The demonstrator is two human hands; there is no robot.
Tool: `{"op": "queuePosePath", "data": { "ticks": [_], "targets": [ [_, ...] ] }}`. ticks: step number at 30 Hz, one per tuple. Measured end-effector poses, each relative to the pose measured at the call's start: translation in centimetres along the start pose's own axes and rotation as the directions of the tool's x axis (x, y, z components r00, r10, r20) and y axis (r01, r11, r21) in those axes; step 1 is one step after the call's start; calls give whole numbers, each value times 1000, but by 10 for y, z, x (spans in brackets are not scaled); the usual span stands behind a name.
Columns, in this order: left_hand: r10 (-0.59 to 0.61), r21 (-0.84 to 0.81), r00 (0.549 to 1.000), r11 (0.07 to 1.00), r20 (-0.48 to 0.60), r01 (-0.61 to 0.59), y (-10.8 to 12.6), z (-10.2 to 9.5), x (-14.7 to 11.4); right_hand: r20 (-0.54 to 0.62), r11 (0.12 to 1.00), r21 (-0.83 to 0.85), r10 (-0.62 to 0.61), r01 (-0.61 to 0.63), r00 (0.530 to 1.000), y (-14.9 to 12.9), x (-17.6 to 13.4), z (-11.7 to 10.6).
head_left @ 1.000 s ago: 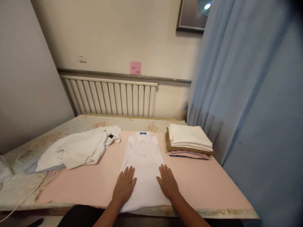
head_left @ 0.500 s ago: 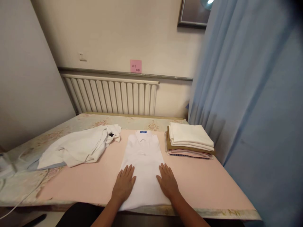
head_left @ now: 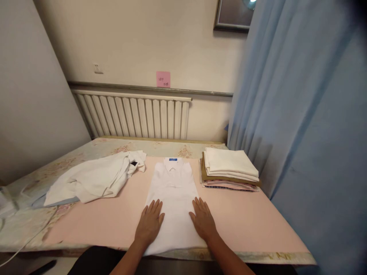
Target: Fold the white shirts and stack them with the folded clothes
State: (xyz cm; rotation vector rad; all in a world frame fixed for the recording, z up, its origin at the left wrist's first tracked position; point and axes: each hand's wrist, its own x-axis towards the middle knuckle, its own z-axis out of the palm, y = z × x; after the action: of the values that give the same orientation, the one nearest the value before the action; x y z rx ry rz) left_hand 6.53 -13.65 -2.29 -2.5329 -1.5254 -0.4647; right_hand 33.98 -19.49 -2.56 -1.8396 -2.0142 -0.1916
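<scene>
A white collared shirt (head_left: 174, 191), folded into a long narrow shape, lies flat in front of me with its collar and blue label at the far end. My left hand (head_left: 149, 221) rests flat on its left edge, fingers outstretched. On the opposite edge my right hand (head_left: 203, 218) lies palm down, fingers extended and the thumb pointing inward. Neither hand grips the cloth. Under the shirt is a pink cloth (head_left: 106, 225) spread over the table.
To the left lies a rumpled white garment (head_left: 100, 175) with something light blue under it. A stack of folded clothes (head_left: 231, 168) stands at the right, near a blue curtain (head_left: 286, 114). Behind the table are a radiator (head_left: 137, 116) and a pink note (head_left: 163, 79). A white cord (head_left: 31, 238) hangs at left.
</scene>
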Motion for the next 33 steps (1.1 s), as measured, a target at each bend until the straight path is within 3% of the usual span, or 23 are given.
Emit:
{"op": "queuePosePath", "data": {
  "ticks": [11,16,18,22,27,33],
  "targets": [
    [-1,-25,1000,1000,-20,1,0,2,0,24,1000,3,12,-13,1000,1,-1,3],
    [-6,-8,1000,1000,-3,6,0,3,0,156,994,26,97,-102,983,0,11,-8],
    [-6,-12,1000,1000,-1,6,0,3,0,157,990,36,129,-137,979,-11,19,-16],
    [1,-34,1000,999,-17,-1,1,0,-1,-6,993,118,-8,9,1000,-54,28,-20],
    [5,-37,1000,999,-12,-5,2,-4,-1,22,968,164,-197,190,980,-106,15,-7],
    [2,-48,1000,999,-26,-3,2,-1,-1,10,958,174,-235,230,972,-102,-3,-11]
  ]
}}
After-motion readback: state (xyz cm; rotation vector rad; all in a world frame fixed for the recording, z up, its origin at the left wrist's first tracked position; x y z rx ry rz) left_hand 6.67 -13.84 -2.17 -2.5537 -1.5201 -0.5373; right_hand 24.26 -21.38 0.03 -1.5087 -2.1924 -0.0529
